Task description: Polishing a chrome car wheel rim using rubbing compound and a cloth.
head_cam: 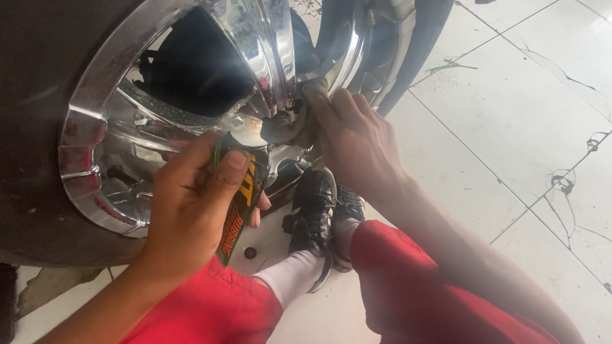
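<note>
A: What do my hands hold?
B: Left hand (pixel 191 204) squeezes a small light can (pixel 241 204); grab its middle. Right hand (pixel 354 137) presses a soft rag (pixel 299 124) on the shiny, slippery wheel (pixel 185 121).

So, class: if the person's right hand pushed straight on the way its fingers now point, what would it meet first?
The right hand points up and left, its fingertips already pressing a grey rag. Directly behind the rag is the chrome wheel, so that shiny rim surface would probably come next, though depth is hard to judge.
</note>
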